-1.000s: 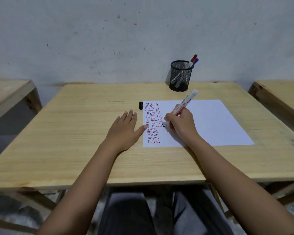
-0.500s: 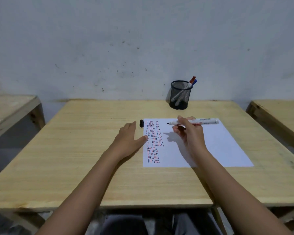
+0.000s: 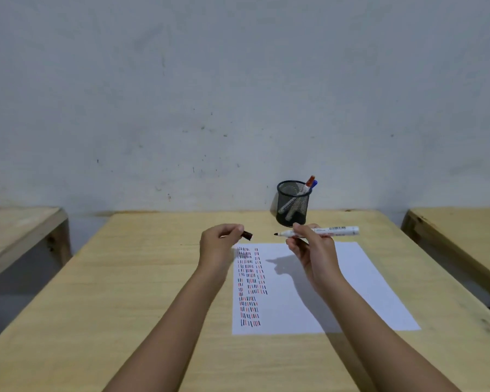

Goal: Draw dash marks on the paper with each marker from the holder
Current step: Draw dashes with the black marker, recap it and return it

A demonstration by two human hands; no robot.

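A white sheet of paper (image 3: 351,278) lies on the wooden table (image 3: 125,278), with columns of red, black and blue dash marks down its left side. My right hand (image 3: 311,250) holds an uncapped white marker (image 3: 334,231) level above the paper's far edge, black tip pointing left. My left hand (image 3: 221,241) pinches the black marker cap (image 3: 247,235) in the air, a short gap left of the tip. A black mesh holder (image 3: 293,203) stands at the table's far edge with a red-capped and a blue-capped marker in it.
A grey wall rises right behind the table. Another wooden table (image 3: 20,236) stands to the left and one more (image 3: 458,236) to the right, each across a narrow gap.
My right hand lifted the marker off the paper and turned it level. My left hand left the table, picked the black cap up from beside the paper and raised it toward the tip.
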